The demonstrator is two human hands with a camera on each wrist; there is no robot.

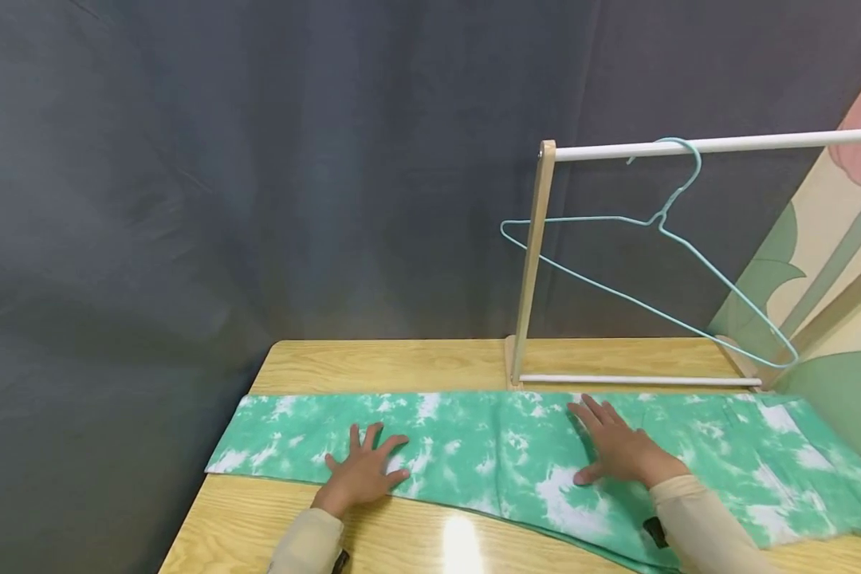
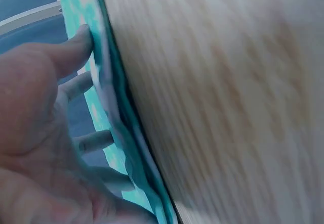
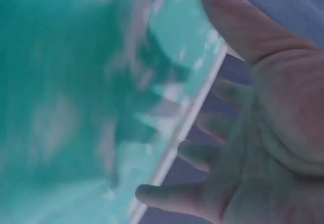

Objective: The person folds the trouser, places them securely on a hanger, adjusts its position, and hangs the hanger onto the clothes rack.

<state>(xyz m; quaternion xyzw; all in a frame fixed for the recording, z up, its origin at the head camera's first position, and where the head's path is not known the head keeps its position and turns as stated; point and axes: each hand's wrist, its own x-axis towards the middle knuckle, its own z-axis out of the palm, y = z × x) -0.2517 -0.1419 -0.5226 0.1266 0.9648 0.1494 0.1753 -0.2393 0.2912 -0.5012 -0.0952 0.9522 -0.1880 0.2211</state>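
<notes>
A green and white tie-dye cloth (image 1: 459,454) lies folded in a long strip across the table, wider toward the right. On its near edge, left of the middle, my left hand (image 1: 362,476) has its fingers spread over the fabric. In the left wrist view the fingertips touch the layered edge of the cloth (image 2: 119,102). My right hand (image 1: 620,446) is over the wider right part with its fingers extended. The right wrist view shows that hand (image 3: 238,133) just above the cloth (image 3: 66,97), casting a finger shadow on it. Neither hand grips anything.
Behind the cloth on the right stands a rack with a wooden post (image 1: 534,263) and a white bar (image 1: 760,143). A light blue hanger (image 1: 617,295) hangs from it. Dark curtain (image 1: 330,175) backs the wooden table (image 1: 387,363). A patterned panel (image 1: 825,263) borders the right side.
</notes>
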